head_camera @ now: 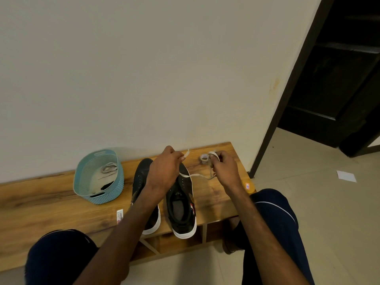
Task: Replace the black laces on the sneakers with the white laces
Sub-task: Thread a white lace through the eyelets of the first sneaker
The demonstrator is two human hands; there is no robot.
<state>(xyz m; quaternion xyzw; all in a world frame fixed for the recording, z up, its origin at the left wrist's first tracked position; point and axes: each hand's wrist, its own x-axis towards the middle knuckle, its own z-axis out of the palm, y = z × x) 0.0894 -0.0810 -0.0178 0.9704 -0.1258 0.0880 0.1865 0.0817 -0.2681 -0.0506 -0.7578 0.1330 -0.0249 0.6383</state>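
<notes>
Two black sneakers with white soles stand side by side on a wooden bench point(51, 204), toes toward the wall. The left sneaker point(141, 175) is partly hidden by my left forearm. The right sneaker point(181, 204) shows no lace in its eyelets. A white lace point(197, 175) stretches between my hands above the right sneaker's toe. My left hand point(164, 167) pinches one end of it, the tip sticking up. My right hand point(224, 167) grips the other part, with a loop over its fingers.
A blue oval basket point(82, 182) sits left of the sneakers, holding a coiled pale lace point(108, 167) and a black lace point(107, 185). A small tape roll point(204, 157) lies near the wall. My knees frame the bench; a dark doorway point(329, 79) opens at right.
</notes>
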